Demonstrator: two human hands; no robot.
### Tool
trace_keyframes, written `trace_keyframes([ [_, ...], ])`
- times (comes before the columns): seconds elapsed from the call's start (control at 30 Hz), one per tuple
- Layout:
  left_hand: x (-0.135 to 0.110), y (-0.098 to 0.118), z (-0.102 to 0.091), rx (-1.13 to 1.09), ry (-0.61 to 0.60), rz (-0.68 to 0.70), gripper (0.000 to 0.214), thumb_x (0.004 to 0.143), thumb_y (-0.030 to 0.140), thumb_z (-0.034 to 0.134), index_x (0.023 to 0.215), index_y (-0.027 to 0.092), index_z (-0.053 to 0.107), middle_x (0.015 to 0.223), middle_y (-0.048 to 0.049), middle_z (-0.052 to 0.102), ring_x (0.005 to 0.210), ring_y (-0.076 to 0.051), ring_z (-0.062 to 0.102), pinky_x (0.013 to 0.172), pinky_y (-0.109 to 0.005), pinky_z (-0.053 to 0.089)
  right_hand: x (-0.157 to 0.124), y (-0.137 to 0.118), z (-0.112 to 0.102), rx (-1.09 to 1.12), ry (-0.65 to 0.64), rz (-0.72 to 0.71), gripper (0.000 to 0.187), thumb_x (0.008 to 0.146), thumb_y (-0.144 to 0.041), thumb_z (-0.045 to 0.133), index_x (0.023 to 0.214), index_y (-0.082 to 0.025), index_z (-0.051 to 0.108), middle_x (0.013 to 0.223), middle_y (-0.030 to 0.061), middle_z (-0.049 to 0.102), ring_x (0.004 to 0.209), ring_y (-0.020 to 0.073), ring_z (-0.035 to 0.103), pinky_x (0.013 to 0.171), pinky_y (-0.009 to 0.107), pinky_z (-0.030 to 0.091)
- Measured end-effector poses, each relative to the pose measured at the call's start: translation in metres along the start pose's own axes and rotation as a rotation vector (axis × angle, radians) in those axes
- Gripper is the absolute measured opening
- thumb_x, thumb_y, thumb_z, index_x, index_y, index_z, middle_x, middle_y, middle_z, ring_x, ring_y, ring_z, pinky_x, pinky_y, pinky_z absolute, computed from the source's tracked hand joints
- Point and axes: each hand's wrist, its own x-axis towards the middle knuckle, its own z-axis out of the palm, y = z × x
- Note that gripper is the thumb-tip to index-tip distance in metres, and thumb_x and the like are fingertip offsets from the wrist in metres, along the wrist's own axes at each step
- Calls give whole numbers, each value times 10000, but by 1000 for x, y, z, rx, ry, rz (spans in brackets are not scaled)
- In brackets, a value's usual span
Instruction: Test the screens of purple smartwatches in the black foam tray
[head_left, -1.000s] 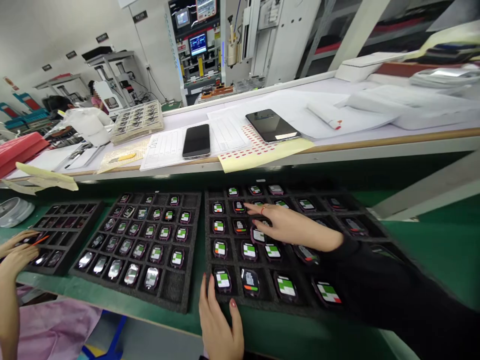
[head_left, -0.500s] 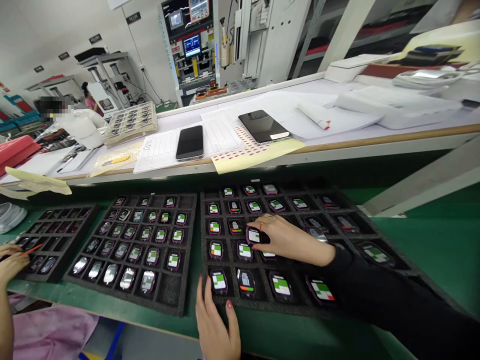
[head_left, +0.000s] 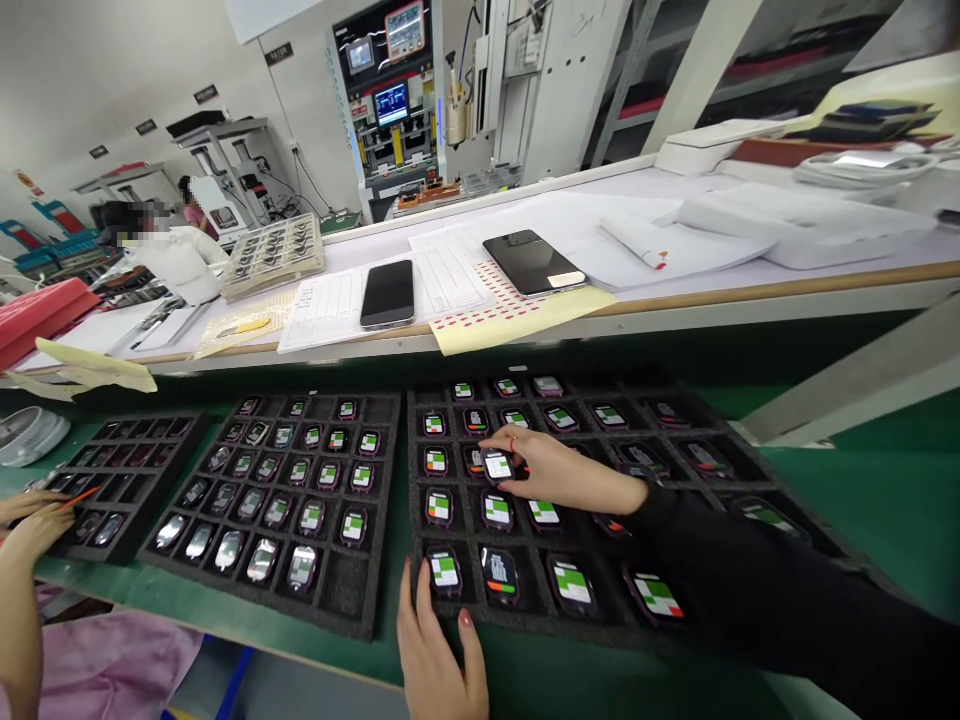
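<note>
1. Right hand (head_left: 559, 470): fingertips pinch a watch-like device (head_left: 497, 465) over the foam tray (head_left: 413, 470), toward ten o'clock from its middle; best gripped by the rim.
2. Left hand (head_left: 446, 655): fingers spread, gripping nothing, at the tray's eight o'clock edge; light contact should steady it.

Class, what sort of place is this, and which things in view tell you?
Probably an electronics assembly or testing workshop: foam trays hold rows of small watch-like devices, many with lit screens, and a machine with display panels stands in the background.
</note>
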Motion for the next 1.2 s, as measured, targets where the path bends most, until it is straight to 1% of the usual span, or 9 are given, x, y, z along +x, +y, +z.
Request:
trace_keyframes([
  [0.17,-1,-2,2,-9,5,17,479,1022,316,381,1481,193,436,1517,-143,457,1379,-279,480,1062,-389,464,15,-2,-10,89,19,17,519,785,-260,655,1296,-170,653,1172,109,611,952,271,662,890,405,569],
  [0.4,-2,-3,3,-1,9,22,471,1009,282,393,1472,206,442,1523,-128,451,1378,-273,478,1072,-392,458,50,5,-14,370,14,126,619,722,-383,684,1284,-127,641,1146,124,627,686,183,641,647,322,566],
  [0.53,-1,4,-1,-99,29,-48,460,1014,279,397,1460,182,452,1504,-158,455,1390,-281,462,1088,-410,447,42,-4,-17,515,-59,221,788,744,-500,696,1391,-75,549,854,72,673,583,168,613,489,261,472],
  [0.63,9,12,-14,-233,53,-103,423,1018,313,416,1415,189,496,1498,-167,442,1428,-293,408,1121,-437,420,24,-16,-21,639,-131,307,886,737,-517,741,1444,-45,490,678,15,642,603,183,625,514,252,463],
  [0.7,24,21,-25,-364,-11,-100,418,1021,348,430,1411,212,491,1468,-158,471,1418,-282,421,1141,-447,402,12,-27,-21,774,-170,379,963,712,-512,797,1482,-53,446,719,20,671,686,194,656,605,267,497],
  [0.8,55,41,-33,-656,-331,-165,526,1005,447,492,1481,243,406,1367,-149,563,1247,-244,583,1071,-412,474,-3,-43,-16,936,-154,447,1025,684,-524,857,1497,-72,426,853,57,715,830,216,682,752,304,526],
  [0.9,84,65,-26,-967,-544,-266,653,874,584,677,1373,197,514,1212,-138,649,1096,-234,668,1004,-381,529,-14,-58,-6,1000,-74,473,1016,684,-557,860,1473,-71,445,917,80,715,921,240,685,835,338,536],
  [1.03,100,84,-7,-1216,-608,-442,724,663,573,881,1167,133,607,955,-106,719,892,-210,715,887,-348,578,-26,-67,1,977,-2,449,967,711,-554,822,1451,-58,447,945,105,699,969,279,684,842,387,574],
  [1.2,102,85,-2,-1252,-568,-508,663,630,595,889,1035,118,670,905,-84,723,806,-157,694,798,-278,572,-41,-65,2,705,113,202,608,792,-421,733,1319,-139,626,1285,140,580,968,233,674,938,401,568],
])
